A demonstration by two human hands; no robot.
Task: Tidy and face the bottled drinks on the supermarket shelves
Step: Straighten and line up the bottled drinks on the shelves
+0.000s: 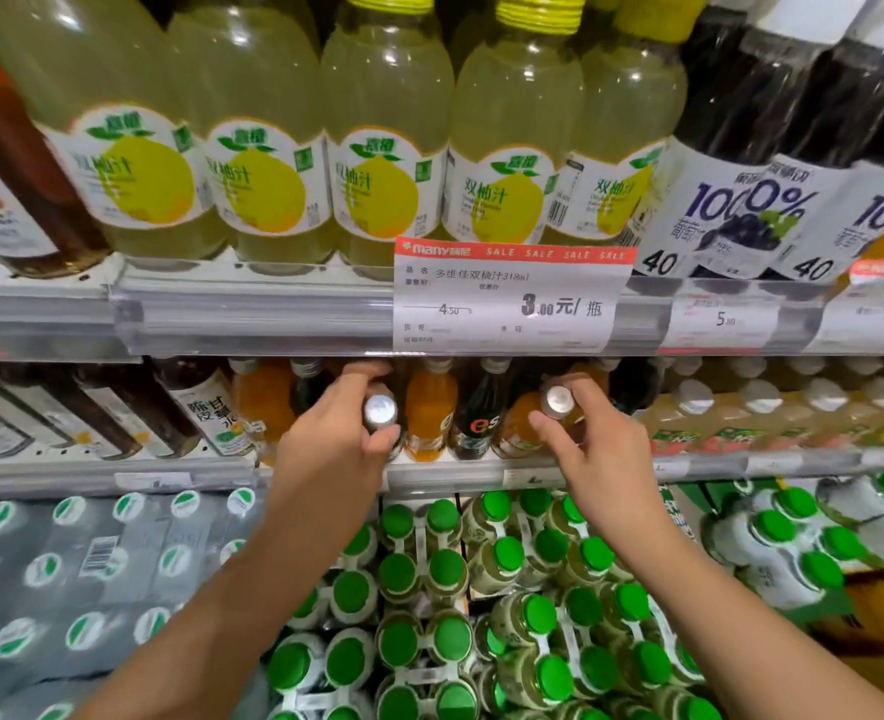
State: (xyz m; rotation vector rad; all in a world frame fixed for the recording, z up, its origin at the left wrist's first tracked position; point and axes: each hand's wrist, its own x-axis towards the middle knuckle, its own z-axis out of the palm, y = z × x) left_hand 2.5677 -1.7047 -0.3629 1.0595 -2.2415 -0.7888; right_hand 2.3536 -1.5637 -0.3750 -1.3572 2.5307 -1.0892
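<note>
i see left hand (343, 426) and right hand (593, 439) each pinching a silver-capped bottle neck; risk: toppling neighbouring orange juice bottle (429, 407).

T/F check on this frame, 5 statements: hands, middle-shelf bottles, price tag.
1. Each hand grips a silver-capped bottle on the middle shelf. True: left hand, right hand.
2. The right hand's bottle holds orange drink. True.
3. The sale tag shows 5.00. False: it shows 3.00, with 4.50 struck through.
4. The bottles below the hands have red caps. False: the green-capped bottles fill the bottom shelf.
5. The yellow-green juice bottles stand on the top shelf. True.
</note>
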